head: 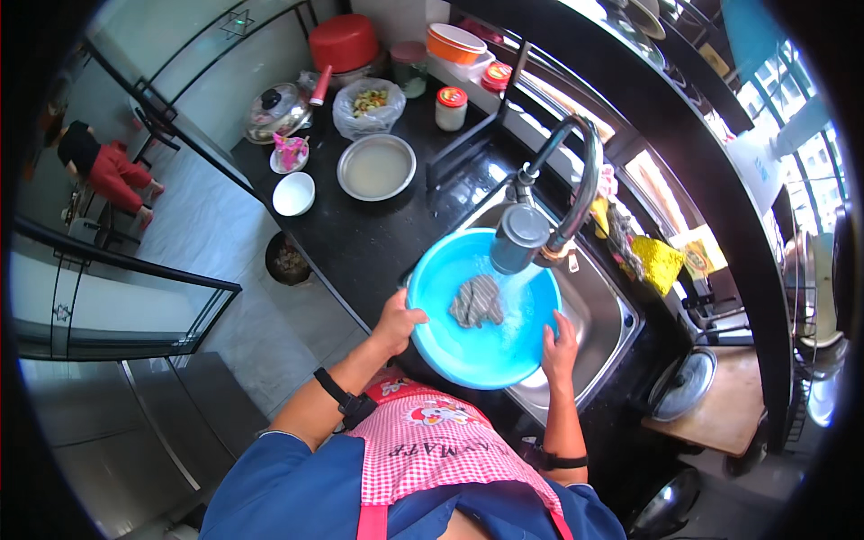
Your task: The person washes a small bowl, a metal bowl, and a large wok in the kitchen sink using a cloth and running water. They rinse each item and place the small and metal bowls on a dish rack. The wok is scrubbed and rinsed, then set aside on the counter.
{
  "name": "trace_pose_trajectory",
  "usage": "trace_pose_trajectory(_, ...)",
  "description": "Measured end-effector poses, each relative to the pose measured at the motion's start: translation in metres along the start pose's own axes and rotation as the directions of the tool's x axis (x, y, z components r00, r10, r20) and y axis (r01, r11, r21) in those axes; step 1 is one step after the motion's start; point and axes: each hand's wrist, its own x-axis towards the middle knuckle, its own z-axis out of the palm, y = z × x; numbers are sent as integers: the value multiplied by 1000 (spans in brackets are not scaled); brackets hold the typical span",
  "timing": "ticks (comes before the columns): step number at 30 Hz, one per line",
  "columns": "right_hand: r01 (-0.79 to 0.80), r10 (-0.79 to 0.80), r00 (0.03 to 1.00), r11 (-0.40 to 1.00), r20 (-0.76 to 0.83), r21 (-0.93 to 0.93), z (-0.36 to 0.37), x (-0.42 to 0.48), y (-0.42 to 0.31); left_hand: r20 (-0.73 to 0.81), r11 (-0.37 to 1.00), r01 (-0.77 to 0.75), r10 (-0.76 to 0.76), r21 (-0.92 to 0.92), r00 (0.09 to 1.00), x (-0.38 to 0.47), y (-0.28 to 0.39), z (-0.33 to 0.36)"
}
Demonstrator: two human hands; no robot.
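Both my hands grip a round blue plastic basin [439,351] under the faucet [586,196], partly over the steel sink [594,337]. My left hand [398,324] holds the basin's left rim with the thumb over the edge. On the right rim, my right hand [560,344] has its fingers against the outer wall. Water runs from the grey filter [521,236] at the faucet into the basin. A grey striped cloth [476,301] lies crumpled in the basin's water.
A steel bowl of cloudy liquid [376,167], a white bowl [294,194] and a bagged bowl of chopped food [369,108] stand on the black counter. A cutting board [729,398] with a pot lid [685,385] lies at right. Another person [108,165] is far left, beyond a railing.
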Motion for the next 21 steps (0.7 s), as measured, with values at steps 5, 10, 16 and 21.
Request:
trace_pose_trajectory(5, 15, -15, 1000, 1000, -3, 15, 0, -3, 0, 5, 1000, 13, -13, 0, 1000, -4, 1, 1)
trace_pose_trajectory(10, -33, 33, 999, 998, -4, 47, -2, -2, -6, 6, 999, 38, -38, 27, 999, -2, 2, 0)
trace_pose_trajectory(16, -22, 26, 999, 995, -37, 95, 0, -2, 1, -4, 999, 35, -35, 16, 999, -7, 9, 9)
trace_pose_trajectory(21, -53, 59, 997, 988, -39, 142, -3, -2, -2, -13, 999, 24, -24, 34, 1000, -13, 10, 12)
